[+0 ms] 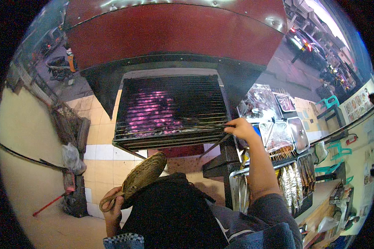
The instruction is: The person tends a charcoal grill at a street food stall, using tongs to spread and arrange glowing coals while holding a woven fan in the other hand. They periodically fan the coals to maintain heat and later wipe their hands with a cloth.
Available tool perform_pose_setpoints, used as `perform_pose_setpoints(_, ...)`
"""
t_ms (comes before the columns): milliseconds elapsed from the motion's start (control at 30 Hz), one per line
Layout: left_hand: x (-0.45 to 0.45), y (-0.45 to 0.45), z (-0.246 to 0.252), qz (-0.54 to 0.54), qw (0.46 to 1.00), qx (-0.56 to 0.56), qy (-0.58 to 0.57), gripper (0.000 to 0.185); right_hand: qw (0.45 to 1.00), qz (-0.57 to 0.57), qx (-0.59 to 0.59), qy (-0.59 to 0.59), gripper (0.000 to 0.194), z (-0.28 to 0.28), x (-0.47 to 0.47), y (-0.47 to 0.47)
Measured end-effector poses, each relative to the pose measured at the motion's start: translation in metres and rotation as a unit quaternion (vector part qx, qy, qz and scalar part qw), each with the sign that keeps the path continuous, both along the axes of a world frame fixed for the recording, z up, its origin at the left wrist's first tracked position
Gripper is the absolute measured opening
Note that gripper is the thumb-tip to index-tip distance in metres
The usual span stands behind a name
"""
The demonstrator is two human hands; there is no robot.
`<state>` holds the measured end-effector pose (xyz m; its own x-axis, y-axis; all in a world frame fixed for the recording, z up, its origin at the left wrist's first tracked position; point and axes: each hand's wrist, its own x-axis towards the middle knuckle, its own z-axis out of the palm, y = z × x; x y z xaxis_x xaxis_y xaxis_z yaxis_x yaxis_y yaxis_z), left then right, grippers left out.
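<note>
My left hand (113, 200) grips the looped handle of a woven hand fan (145, 174), which tilts up in front of my dark apron. Out to the right, my right hand (241, 128) is closed around the end of a dark, slender tool (207, 124), perhaps tongs or a brush. The tool reaches left over the charcoal grill's wire grate (199, 99); its far end is too dark to make out. Coals (149, 112) glow pink through the left half of the grate. No food shows on the grate.
A dark red metal hood (174, 34) overhangs the grill. On the right, a table holds foil-lined trays (275, 135), skewers (282, 152) and foil-wrapped pieces (290, 186). A plastic bag (73, 158) and a red-handled tool (50, 204) are by the left wall.
</note>
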<state>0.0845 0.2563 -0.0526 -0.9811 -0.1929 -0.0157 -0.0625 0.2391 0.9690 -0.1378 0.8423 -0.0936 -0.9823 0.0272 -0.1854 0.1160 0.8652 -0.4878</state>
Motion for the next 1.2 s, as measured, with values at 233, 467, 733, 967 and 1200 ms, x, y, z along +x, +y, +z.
perform_pose_setpoints(233,-0.001,0.010,0.007,0.009,1.000,-0.025,0.002,0.039,0.996,-0.073,0.013,-0.042,0.040,0.017,0.031,0.072)
perform_pose_setpoints(467,-0.009,0.037,0.014,-0.019,0.999,-0.039,0.004,0.041,0.999,0.026,0.003,-0.032,0.051,0.015,-0.009,-0.002)
perform_pose_setpoints(733,-0.006,0.041,0.020,-0.026,0.994,-0.105,0.017,0.041,0.986,-0.045,0.113,-0.111,0.053,0.070,-0.037,0.053)
perform_pose_setpoints(967,-0.001,0.042,0.002,-0.036,0.999,-0.037,-0.007,0.040,0.986,-0.014,0.165,-0.035,0.058,0.070,-0.080,0.001)
perform_pose_setpoints(1200,-0.002,0.037,0.003,-0.041,0.999,-0.027,-0.008,0.038,0.995,-0.012,0.094,-0.023,0.063,0.046,-0.050,0.084)
